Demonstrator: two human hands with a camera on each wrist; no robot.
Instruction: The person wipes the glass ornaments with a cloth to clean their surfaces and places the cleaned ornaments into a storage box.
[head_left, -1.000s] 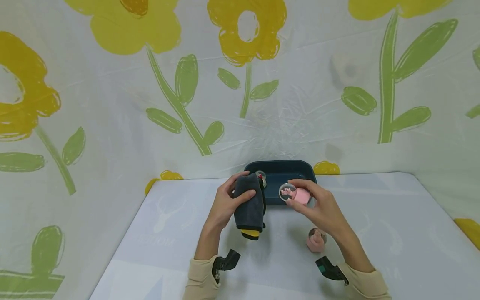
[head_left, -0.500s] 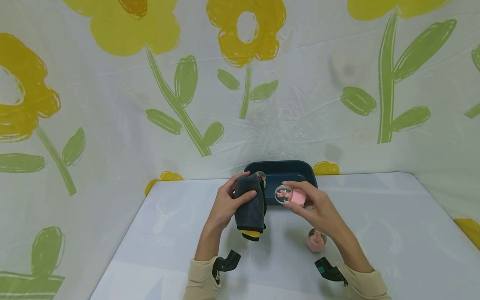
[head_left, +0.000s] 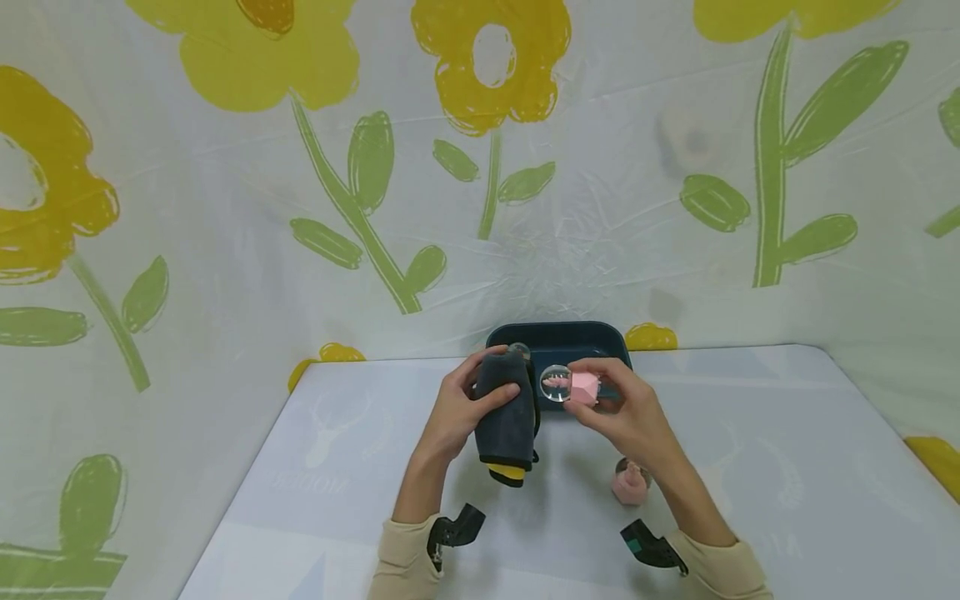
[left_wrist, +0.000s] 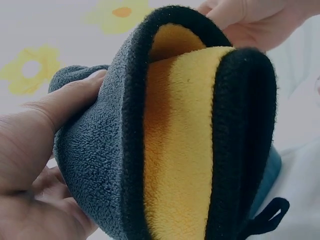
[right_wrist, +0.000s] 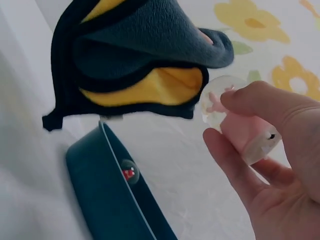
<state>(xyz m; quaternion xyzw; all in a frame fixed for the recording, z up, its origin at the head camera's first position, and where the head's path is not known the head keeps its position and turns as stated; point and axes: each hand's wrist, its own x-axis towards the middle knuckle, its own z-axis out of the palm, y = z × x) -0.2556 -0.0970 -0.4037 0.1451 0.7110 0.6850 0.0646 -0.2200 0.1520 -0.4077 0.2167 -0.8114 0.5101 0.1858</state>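
Observation:
My left hand (head_left: 452,410) grips a folded towel (head_left: 506,421), dark grey with black edging and a yellow inner side. The thumb presses on the grey face, and the folds gape in the left wrist view. My right hand (head_left: 633,406) pinches a small snow globe (head_left: 584,388) with a pink faceted base and a pink figure inside. It lies sideways, its clear dome pointing at the towel. In the right wrist view the dome (right_wrist: 212,102) is right at the towel's edge, and a fingertip partly covers the figure.
Behind both hands a dark blue tray (head_left: 558,324) stands at the table's back edge. Inside it is a snow globe (right_wrist: 130,172) with a red figure. Another pink-based snow globe (head_left: 631,487) stands on the white table (head_left: 337,500) below my right hand. A flowered curtain (head_left: 600,208) hangs behind.
My right hand has brought the snow globe left, closer to the towel, and turned it more level. The towel has shifted slightly right and now hides more of the globe in the tray.

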